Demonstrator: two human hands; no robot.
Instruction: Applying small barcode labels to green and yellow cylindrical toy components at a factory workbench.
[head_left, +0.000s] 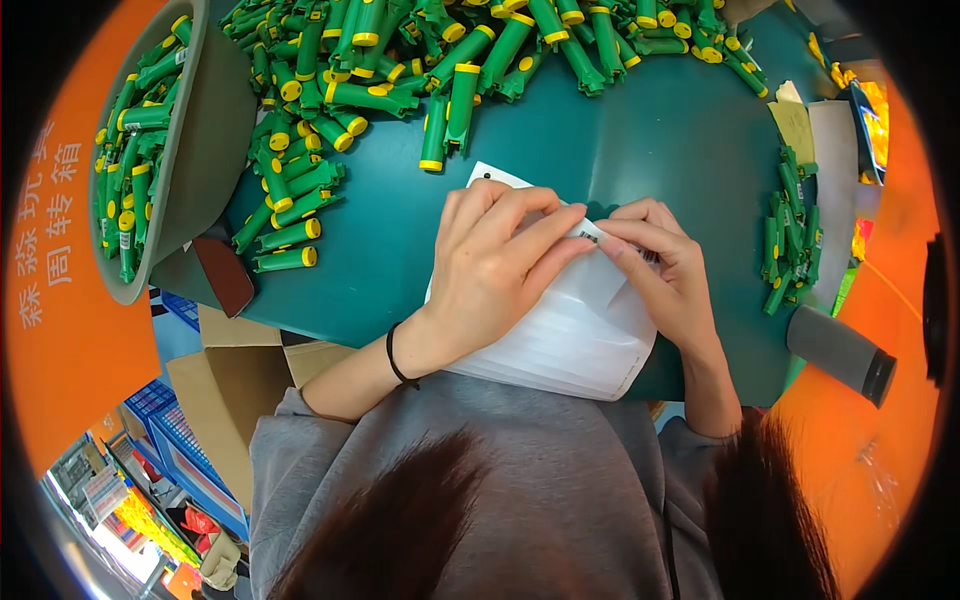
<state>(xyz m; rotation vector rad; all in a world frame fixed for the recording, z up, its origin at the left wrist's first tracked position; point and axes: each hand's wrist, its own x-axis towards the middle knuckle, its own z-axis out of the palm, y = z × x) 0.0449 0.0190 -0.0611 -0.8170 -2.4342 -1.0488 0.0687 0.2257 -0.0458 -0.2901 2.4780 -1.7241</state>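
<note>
**Both hands on a stack of white sheets, green tubes heaped around**

Dark hair (400, 520) and a grey sweater (520, 470) fill the lower edge, closest to the lens. Both forearms rise from there onto a teal tabletop (660, 140).

Left hand (495, 265): palm down, fingers spread and flat, pressing on a stack of white sheets (560, 345). Not clenched; holding the stack in place rather than gripping it. Black band (397, 358) at the wrist.

Right hand (665, 270): thumb and fingertips pinched at a small white label with dark print (590, 236) near the upper edge of the stack, just beside the left fingertips. Whether the label is lifted off the sheet, cannot tell.

Stack lies at the near edge of the tabletop, directly before the person, one corner sticking out past the left hand.

Green tubes with yellow caps (400, 60) piled thick across the far side and down the left of the tabletop. More of them in a grey tub (215, 130) tilted at the left. Smaller bunch of green pieces (792, 235) at the right, well apart from the hands. Grey cylinder (838, 352) at the right edge. Cardboard (225, 385) below the tabletop, left.
</note>
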